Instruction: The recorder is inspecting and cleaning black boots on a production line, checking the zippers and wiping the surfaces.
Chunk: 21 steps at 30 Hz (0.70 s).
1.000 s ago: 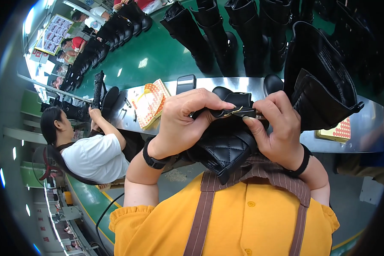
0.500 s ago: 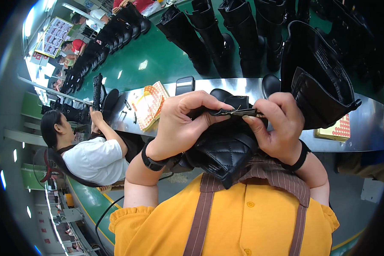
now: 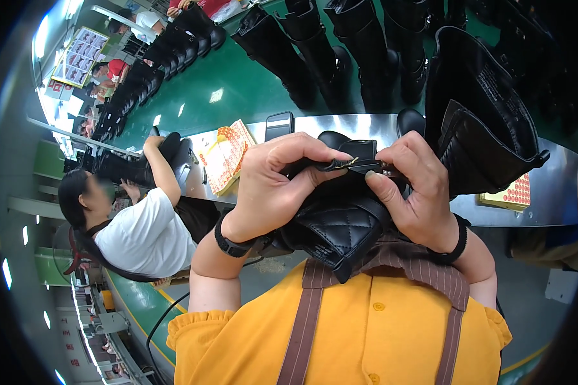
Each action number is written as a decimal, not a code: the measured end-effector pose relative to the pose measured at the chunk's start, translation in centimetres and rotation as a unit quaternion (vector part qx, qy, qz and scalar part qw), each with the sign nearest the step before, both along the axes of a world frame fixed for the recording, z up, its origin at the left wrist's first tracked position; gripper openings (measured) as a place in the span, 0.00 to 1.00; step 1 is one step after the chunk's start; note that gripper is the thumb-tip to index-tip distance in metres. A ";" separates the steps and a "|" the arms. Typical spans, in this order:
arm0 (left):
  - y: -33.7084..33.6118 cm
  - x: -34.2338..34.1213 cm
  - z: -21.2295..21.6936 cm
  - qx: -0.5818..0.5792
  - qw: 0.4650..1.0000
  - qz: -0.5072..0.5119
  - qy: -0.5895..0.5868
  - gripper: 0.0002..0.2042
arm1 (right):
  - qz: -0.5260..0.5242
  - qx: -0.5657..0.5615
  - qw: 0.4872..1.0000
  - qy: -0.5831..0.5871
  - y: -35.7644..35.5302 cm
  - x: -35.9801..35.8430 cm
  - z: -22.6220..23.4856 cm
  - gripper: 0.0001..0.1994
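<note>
Pinching a small metal buckle and strap between closed fingertips, left hand and right hand hold the quilted black boot at chest height, above the counter; a slipping grip could free the strap; the tall boot beside could tip if bumped.
</note>
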<state>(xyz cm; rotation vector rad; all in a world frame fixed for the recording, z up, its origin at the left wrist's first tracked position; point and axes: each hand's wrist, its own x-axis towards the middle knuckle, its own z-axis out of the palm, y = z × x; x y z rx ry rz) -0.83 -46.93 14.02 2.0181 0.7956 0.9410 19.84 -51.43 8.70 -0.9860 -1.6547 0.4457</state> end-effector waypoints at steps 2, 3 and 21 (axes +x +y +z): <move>0.0 0.0 0.0 0.005 1.000 0.001 0.005 0.08 | 0.002 0.003 1.000 -0.017 0.1 0.1 0.0 0.10; 0.1 0.0 0.0 0.011 1.000 0.002 0.011 0.08 | 0.002 0.002 1.000 -0.017 0.1 0.1 -0.1 0.10; 1.0 0.4 -0.7 -0.041 0.998 -0.016 0.037 0.09 | -0.025 0.044 0.998 0.048 2.1 0.0 1.3 0.08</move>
